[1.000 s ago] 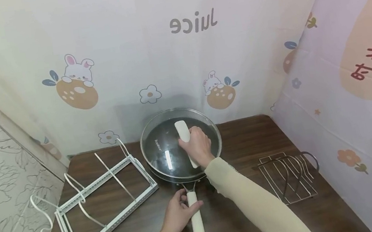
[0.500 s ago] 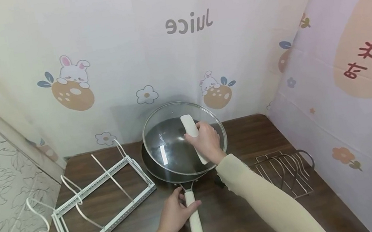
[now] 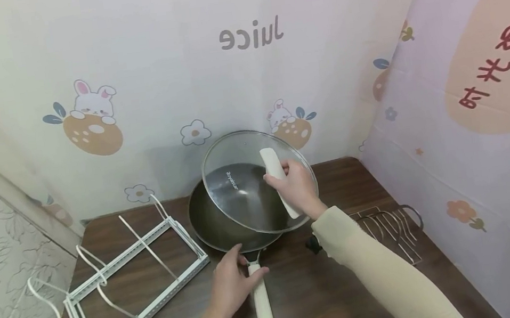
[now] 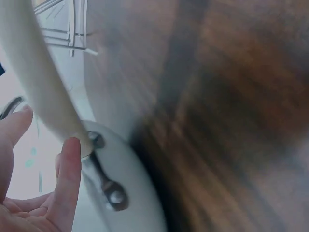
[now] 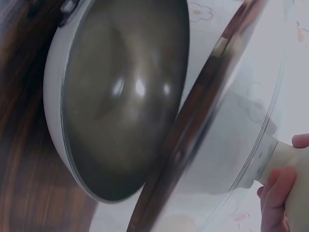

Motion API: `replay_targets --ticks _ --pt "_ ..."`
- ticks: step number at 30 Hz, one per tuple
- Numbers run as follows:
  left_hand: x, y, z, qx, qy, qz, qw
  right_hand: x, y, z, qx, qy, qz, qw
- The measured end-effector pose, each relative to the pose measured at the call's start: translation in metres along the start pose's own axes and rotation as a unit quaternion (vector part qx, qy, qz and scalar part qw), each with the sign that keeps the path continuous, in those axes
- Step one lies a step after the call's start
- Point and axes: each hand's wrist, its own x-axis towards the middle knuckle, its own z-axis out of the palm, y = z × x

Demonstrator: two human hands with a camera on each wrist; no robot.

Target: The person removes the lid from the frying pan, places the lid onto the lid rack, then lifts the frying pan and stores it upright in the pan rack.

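In the head view a dark frying pan (image 3: pixel 210 221) with a long cream handle (image 3: pixel 264 308) sits on the table. My right hand (image 3: pixel 294 183) grips the cream grip (image 3: pixel 276 169) of a round glass lid (image 3: pixel 241 203), held up and tilted over the right side of the pan. The right wrist view shows the lid apart from the pan's inside (image 5: pixel 125 87). My left hand (image 3: pixel 232 283) is at the base of the pan handle, its fingers loosely spread; in the left wrist view a fingertip (image 4: pixel 72 150) lies right at the handle (image 4: pixel 43 72).
A white metal rack (image 3: pixel 136 287) with looped dividers lies left of the pan. A wire rack (image 3: pixel 390 227) is at the right, partly behind my right sleeve. A small black object (image 3: pixel 313 244) shows beside that sleeve. A patterned curtain (image 3: pixel 153 86) hangs along the table's back edge.
My right hand has lifted the glass lid off the pan and moved it up and right, uncovering the pan's left part. The left hand stays by the handle, its fingers spread wider.
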Motion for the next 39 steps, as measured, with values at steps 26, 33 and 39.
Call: replay_targets --ticks 26,33,39 --pt "0.050 0.071 0.008 -0.021 -0.070 0.094 0.9928 0.007 0.024 -0.089 0.089 0.014 0.001 0.996" --pt "0.059 0.088 0.029 -0.017 -0.098 0.110 0.9889 0.005 0.029 -0.112 0.150 0.024 0.023 0.988" --pt "0.062 0.102 0.047 -0.015 -0.128 0.113 0.9852 0.003 0.038 -0.126 0.189 0.034 0.036 0.981"
